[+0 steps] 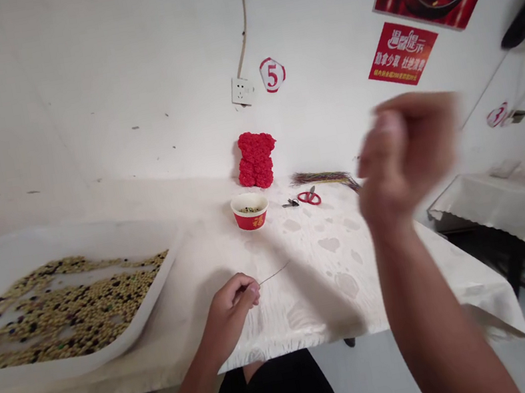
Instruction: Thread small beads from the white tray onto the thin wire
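Observation:
My left hand (234, 303) is low over the front of the table, thumb and fingers pinched together on one end of a thin wire (275, 273). The wire's free end points right, above the tablecloth. Raised high at the right, my right hand (404, 151) is smeared by motion. Its fingers look bent, but whether they hold anything does not show. A red and white paper bowl (250, 212) with small beads inside stands beyond my left hand. To the left is a wide white tray (154, 303) with many pale and dark beads spread in it.
A red bear figure (257, 160) stands near the wall behind the bowl. Red-handled scissors (310, 197) and a small dark metal item (290, 204) lie right of the bowl. Behind them lies a bundle of thin coloured wires (323, 177). The tablecloth (305, 297) hangs over the front edge.

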{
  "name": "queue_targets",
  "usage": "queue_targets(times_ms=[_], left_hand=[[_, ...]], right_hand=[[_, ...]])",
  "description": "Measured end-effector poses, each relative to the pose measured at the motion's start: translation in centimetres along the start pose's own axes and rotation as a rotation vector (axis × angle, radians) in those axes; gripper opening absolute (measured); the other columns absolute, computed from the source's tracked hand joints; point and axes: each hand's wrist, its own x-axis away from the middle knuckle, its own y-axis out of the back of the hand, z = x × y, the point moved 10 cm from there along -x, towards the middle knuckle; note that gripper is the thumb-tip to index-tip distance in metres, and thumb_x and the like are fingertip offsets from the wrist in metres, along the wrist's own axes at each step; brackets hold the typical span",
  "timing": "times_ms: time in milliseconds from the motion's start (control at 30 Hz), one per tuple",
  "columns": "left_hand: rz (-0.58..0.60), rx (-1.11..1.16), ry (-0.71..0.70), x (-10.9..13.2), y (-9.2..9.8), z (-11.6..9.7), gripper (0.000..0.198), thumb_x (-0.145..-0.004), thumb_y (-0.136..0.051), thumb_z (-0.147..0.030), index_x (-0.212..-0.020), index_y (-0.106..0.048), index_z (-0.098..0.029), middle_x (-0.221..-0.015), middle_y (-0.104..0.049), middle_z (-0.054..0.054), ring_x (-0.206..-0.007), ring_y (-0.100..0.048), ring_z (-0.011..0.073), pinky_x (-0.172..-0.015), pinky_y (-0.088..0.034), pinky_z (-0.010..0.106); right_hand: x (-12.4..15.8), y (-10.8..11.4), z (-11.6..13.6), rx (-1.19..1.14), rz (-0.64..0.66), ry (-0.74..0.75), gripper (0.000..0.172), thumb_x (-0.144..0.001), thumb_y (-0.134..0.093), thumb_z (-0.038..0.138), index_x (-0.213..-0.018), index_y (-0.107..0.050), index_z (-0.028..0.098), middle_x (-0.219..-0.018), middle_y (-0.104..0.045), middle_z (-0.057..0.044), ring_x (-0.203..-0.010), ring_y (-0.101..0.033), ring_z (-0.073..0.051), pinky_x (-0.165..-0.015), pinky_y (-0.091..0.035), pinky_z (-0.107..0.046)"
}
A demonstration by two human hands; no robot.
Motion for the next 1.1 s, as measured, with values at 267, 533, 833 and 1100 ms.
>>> queue_targets(times_ms=[267, 533, 833, 1100], left_hand=[[0.032, 0.03, -0.012, 0.1, -0.4, 0.3, 0.026, -0.096, -0.051, -0.04, -0.081, -0.059, -0.02, -0.075, -0.056, -0.002, -0.075, -0.054, 0.015, -0.073, -0.043, 0.028], [0.046, 0.027, -0.002, 0.1, -0.5, 0.8, 0.024, -0.096, -0.053, -0.04, -0.082, -0.06, -0.021, -0.076, -0.057, -0.002, -0.077, -0.054, 0.0159, -0.073, -0.042, 0.028], [-0.073, -0.165, 0.01, -0.3, 0.2, 0.2, 0.024, -0.093, -0.052, -0.038, -0.078, -0.06, -0.021, -0.073, -0.059, -0.001, -0.072, -0.056, 0.0172, -0.068, -0.044, 0.028], [-0.245, -0.462, -0.123, -0.8, 1.0, -1.4, 0.026, -0.087, -0.055, -0.031, -0.105, -0.067, -0.016, -0.109, -0.066, 0.012, -0.101, -0.062, 0.0286, -0.095, -0.045, 0.045]], right_hand=[[11.8, -15.9, -15.5, 0.274, 0.873, -0.446, 0.019, -0.095, -0.063, 0.035, -0.099, -0.066, 0.017, -0.071, -0.062, -0.001, -0.068, -0.06, -0.018, -0.07, -0.049, -0.034], [19.9, -14.6, -17.0, 0.126, 1.309, -0.719, 0.031, -0.103, -0.053, 0.043, -0.102, -0.065, 0.014, -0.078, -0.065, 0.001, -0.057, -0.059, -0.01, -0.056, -0.052, -0.025], [20.0, -12.3, -20.1, 0.297, 1.513, -0.857, 0.029, -0.1, -0.06, 0.037, -0.118, -0.063, 0.015, -0.108, -0.068, -0.007, -0.086, -0.068, -0.018, -0.075, -0.059, -0.035], [12.0, 1.0, -24.0, 0.812, 1.327, -1.035, 0.031, -0.098, -0.063, 0.033, -0.123, -0.062, 0.015, -0.118, -0.066, -0.009, -0.097, -0.068, -0.021, -0.082, -0.059, -0.04]])
